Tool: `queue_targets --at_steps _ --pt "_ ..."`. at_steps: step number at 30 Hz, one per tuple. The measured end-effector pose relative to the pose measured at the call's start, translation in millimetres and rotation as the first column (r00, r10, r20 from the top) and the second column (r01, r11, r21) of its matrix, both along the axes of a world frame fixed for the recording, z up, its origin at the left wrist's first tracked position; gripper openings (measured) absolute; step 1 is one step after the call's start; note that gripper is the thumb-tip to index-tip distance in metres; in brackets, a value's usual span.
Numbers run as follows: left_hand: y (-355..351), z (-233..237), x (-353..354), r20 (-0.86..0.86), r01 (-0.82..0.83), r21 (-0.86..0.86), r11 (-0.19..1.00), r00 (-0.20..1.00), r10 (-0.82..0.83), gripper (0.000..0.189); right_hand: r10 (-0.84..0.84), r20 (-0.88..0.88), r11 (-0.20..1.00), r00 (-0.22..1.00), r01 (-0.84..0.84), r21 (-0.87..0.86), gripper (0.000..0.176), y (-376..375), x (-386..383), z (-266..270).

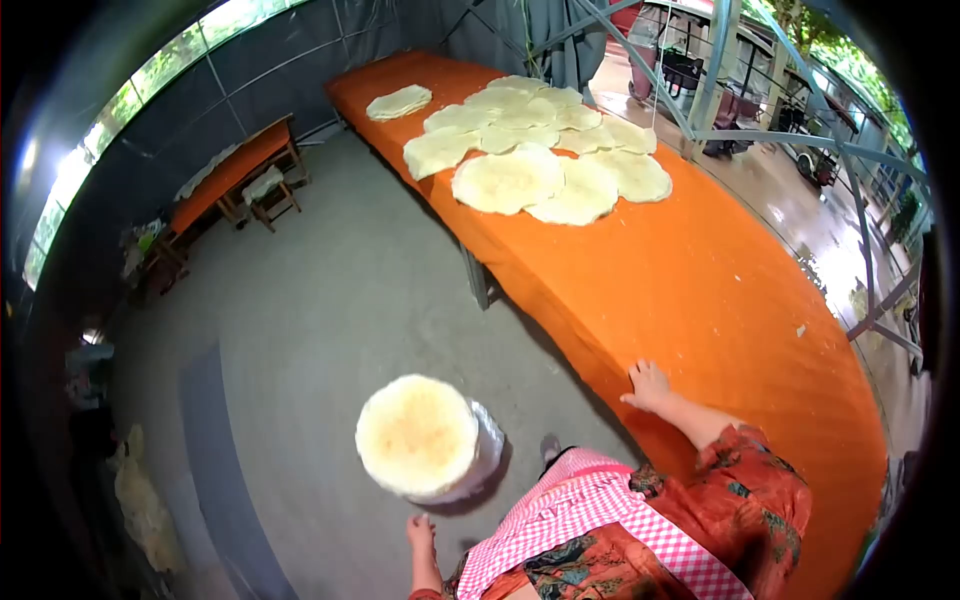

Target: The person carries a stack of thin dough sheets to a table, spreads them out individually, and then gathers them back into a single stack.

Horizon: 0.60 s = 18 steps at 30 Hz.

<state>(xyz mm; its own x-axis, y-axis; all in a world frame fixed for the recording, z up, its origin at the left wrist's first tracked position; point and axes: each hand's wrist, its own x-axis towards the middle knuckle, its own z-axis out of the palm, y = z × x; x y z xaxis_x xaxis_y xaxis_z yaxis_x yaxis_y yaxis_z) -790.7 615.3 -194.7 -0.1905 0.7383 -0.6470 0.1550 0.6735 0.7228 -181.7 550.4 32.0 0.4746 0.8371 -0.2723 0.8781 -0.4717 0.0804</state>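
A: First entry: kind and place?
B: Round flatbread [415, 430], pale, lightly browned at centre; near left, atop a column partly wrapped in clear plastic [487, 450], above the grey floor [310, 300]. Layers beneath: hidden.
A: Hands?
B: Left hand [422, 532]: just beside the near edge of the round flatbread; fingers partly curled, cannot tell whether the grip holds anything. Right hand [648, 386]: grip wide, fingers spread on the left edge of the long orange-covered surface [690, 290].
A: Stock on that surface?
B: Overlapping flatbreads [508, 178], toward the far end; one small pile [399, 102], apart from them, far left.
A: Markings?
B: Apron [570, 505], pink-and-white check; marks like lettering across it, illegible.
A: Remainder?
B: Low orange-topped table [232, 172], far left; stool [266, 188] beside it. Metal frame [708, 85], far right.
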Motion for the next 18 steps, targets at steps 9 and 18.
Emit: queue_targets --at_steps 9,18 --pt "242 78 246 0.173 0.217 -0.026 0.976 0.962 -0.21 0.029 -0.115 -0.544 0.915 0.831 -0.124 -0.383 0.043 115 95 10" --pt "407 123 374 0.294 0.488 -0.024 0.873 0.838 -0.46 0.022 0.106 -0.971 0.939 0.216 0.298 0.169 0.021 430 153 46"
